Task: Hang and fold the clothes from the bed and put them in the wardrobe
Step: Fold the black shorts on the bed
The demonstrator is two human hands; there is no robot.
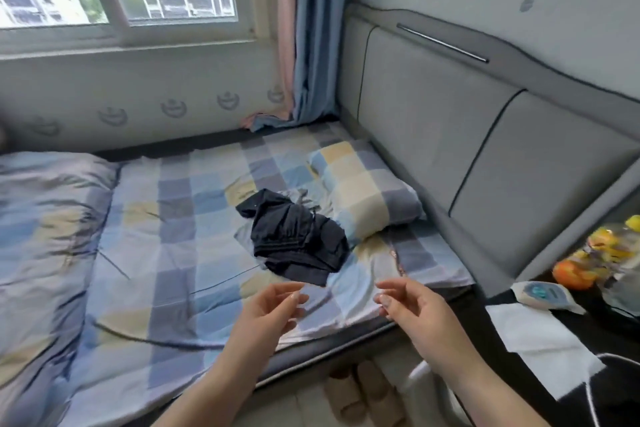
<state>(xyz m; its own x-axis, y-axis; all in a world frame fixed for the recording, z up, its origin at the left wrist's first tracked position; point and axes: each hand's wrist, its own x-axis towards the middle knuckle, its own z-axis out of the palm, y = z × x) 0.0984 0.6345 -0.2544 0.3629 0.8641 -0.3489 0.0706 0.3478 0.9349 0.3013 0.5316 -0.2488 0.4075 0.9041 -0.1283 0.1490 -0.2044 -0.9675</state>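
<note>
A: Status? Where's the garment?

B: Dark clothes (298,236) bunched mid-bed (166,253), one edge against the pillow (367,194). We aren't touching them.

A: Hands?

B: Left hand (273,308) and right hand (412,302) both empty, fingers loosely spread, palms facing each other, hovering over the near bed edge just short of the pile. Reads as us lining up a two-handed pickup.

A: Wardrobe?

B: Not in view. Nothing looks folded yet.
</note>
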